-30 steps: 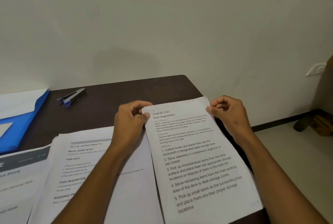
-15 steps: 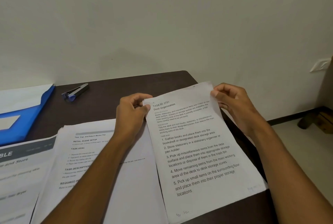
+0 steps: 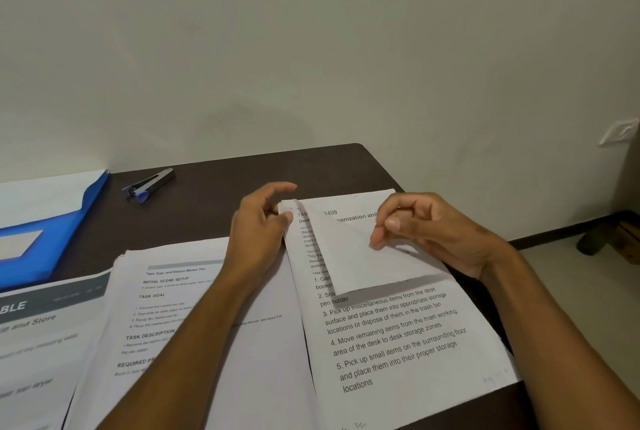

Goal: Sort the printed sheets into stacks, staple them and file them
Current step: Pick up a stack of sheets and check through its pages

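A stack of printed sheets (image 3: 398,343) lies at the right end of the dark desk (image 3: 214,194). My right hand (image 3: 426,232) pinches the top sheet's upper right corner and has folded it down toward me, baring its blank back and the sheet underneath. My left hand (image 3: 258,225) pinches the stack's upper left corner between thumb and fingers. A second stack of sheets (image 3: 166,308) lies to the left under my left forearm. A third stack (image 3: 34,343) with a grey header is at the far left. A blue and silver stapler (image 3: 149,183) lies near the wall.
A blue folder (image 3: 38,246) with a white label lies open at the desk's left end. The desk's right edge runs just beside the right stack, and its lower corner overhangs. A wall stands right behind the desk; floor and a wooden furniture foot (image 3: 609,239) show at right.
My right hand has folded the top sheet's upper right corner down and leftward, uncovering the page below. My left hand stays at the upper left corner. The view has shifted slightly.
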`<state>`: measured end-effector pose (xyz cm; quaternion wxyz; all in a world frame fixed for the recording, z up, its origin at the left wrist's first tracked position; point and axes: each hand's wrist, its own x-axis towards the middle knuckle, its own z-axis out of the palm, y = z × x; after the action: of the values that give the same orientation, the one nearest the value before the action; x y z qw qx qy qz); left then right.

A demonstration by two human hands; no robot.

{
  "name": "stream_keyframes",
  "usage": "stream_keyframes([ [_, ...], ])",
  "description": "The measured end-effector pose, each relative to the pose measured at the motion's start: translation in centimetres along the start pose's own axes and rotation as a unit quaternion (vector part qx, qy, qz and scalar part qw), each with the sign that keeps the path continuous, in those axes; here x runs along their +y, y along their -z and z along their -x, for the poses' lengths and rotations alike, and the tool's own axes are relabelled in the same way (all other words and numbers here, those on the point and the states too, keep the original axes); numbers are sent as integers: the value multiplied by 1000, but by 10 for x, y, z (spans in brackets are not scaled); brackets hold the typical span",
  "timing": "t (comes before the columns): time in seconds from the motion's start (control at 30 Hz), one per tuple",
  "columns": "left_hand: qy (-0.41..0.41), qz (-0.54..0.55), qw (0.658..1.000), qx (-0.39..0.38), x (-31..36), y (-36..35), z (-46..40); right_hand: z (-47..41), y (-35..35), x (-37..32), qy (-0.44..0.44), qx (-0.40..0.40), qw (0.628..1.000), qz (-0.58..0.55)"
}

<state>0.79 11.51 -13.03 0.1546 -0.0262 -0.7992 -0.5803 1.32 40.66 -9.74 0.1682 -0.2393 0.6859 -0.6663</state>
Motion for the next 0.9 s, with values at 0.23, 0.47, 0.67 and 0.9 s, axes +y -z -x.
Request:
stream_keyframes([
  [0.23,-22,17,999,-40,1,0,0,-20,-13,15,-10,143,984,104],
  [0.47,-26,41,998,-37,-1,-1,-1,-17,-16,18,-17,157,959,235],
  [0.67,-26,45,998,-46,0,-2,0,-17,-7,17,-50,134,947,286],
  [0.9,9,54,998,-20,-2,-3,1,-15,2,12,14,180,971,157],
])
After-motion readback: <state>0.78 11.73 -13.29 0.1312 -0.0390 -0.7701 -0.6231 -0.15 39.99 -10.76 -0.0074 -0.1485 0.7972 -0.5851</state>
